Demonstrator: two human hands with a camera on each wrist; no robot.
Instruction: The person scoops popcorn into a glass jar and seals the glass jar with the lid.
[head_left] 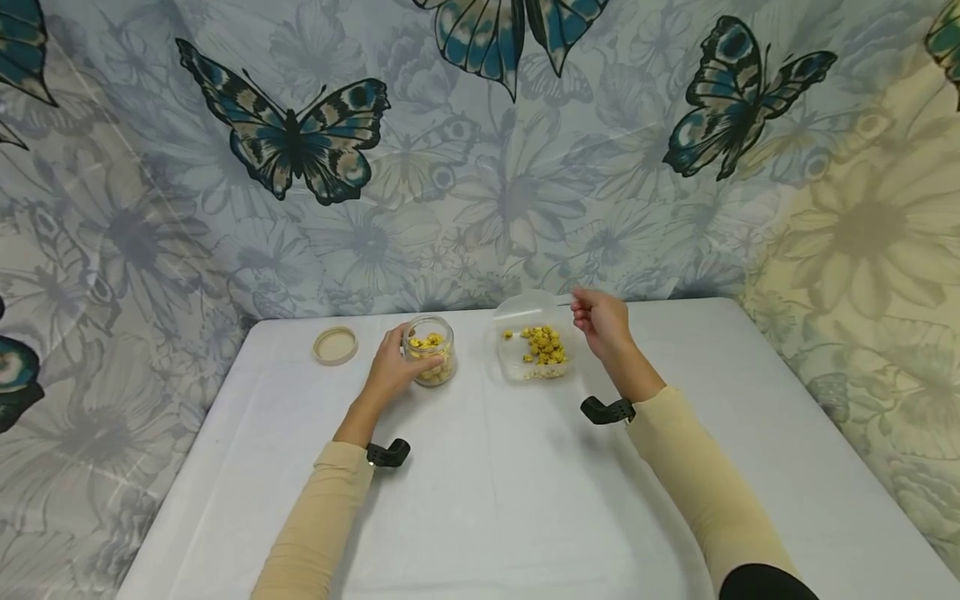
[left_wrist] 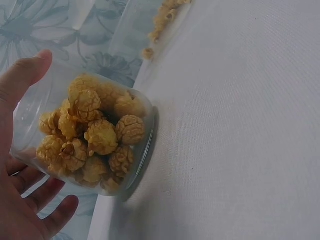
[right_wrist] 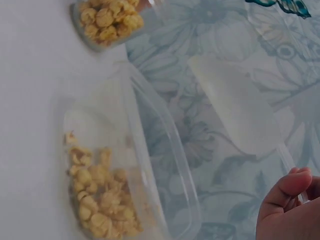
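Note:
My left hand grips a glass jar of caramel popcorn that stands on the table. Its thumb and fingers go round the jar's sides near the mouth. By its handle, my right hand holds a translucent plastic scoop; the scoop is above the far side of a clear plastic container. No popcorn shows in the scoop. More popcorn lies in the container, mostly toward its right side in the head view. The container stands to the right of the jar.
A round tan-rimmed lid lies on the table left of the jar. White cloth covers the table. Directly behind the table's far edge hangs a butterfly-patterned backdrop.

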